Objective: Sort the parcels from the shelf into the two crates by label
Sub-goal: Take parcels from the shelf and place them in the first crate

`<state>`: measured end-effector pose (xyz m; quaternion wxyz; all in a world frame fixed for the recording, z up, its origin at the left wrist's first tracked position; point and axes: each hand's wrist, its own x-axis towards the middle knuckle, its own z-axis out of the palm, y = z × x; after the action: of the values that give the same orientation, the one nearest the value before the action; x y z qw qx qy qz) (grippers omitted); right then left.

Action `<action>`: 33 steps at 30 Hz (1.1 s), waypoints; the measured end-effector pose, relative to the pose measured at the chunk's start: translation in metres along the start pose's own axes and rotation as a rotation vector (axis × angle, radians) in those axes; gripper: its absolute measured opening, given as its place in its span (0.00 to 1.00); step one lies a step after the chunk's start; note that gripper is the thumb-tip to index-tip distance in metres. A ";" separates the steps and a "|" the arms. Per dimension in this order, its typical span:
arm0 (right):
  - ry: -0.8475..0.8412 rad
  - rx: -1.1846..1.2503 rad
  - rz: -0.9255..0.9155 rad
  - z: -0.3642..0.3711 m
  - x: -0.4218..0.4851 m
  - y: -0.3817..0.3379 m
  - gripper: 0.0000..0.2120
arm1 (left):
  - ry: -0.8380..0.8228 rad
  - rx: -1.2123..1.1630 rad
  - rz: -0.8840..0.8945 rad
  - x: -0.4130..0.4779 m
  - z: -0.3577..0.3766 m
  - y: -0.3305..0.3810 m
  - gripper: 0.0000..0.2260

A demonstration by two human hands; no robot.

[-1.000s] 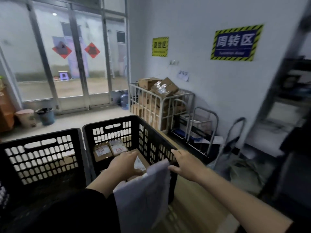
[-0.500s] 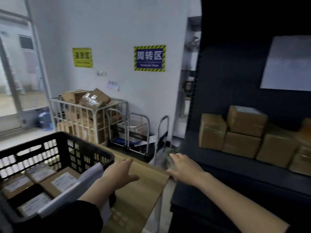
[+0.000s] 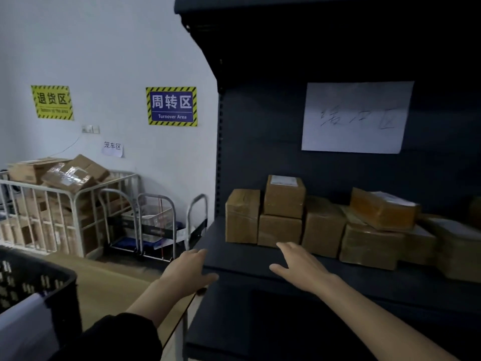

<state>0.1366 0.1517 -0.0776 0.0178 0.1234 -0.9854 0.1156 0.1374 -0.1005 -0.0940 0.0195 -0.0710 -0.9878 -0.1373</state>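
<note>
1. The left hand (image 3: 187,272) has its fingers straight and spread and holds nothing. It hangs over the front left corner of the dark shelf board (image 3: 250,259), where that corner meets the edge of the wooden tabletop (image 3: 112,285).
2. The right hand (image 3: 299,267) is also flat and empty, well apart from the left, and reaches over the bare front strip of the board. Its fingertips are near the foot of the lower stacked parcel (image 3: 279,230); I cannot tell whether they touch it.
3. The brown taped parcels stand in a row toward the back of the board. The leftmost parcel (image 3: 242,216) is upright, just beside a stack of two whose labelled top parcel (image 3: 284,198) shows a white label. Farther right, a tilted parcel (image 3: 382,208) lies on others.
4. Bare board runs along the front edge before the row, and a gap separates the leftmost parcel from the shelf upright (image 3: 219,152).
5. Only a corner of the black crate (image 3: 39,282) shows at lower left, with the tabletop between it and the shelf.
6. A roll cage (image 3: 52,204) of cartons and some hand trolleys (image 3: 156,222) line the wall behind.
</note>
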 end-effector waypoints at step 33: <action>0.005 0.200 0.004 -0.022 0.070 0.071 0.32 | 0.265 -0.074 -0.226 0.180 -0.015 0.090 0.42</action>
<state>0.0510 0.2069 -0.0672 0.0078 0.1224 -0.9691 0.2139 -0.0274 0.0055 -0.0452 0.1315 0.0584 -0.9725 -0.1830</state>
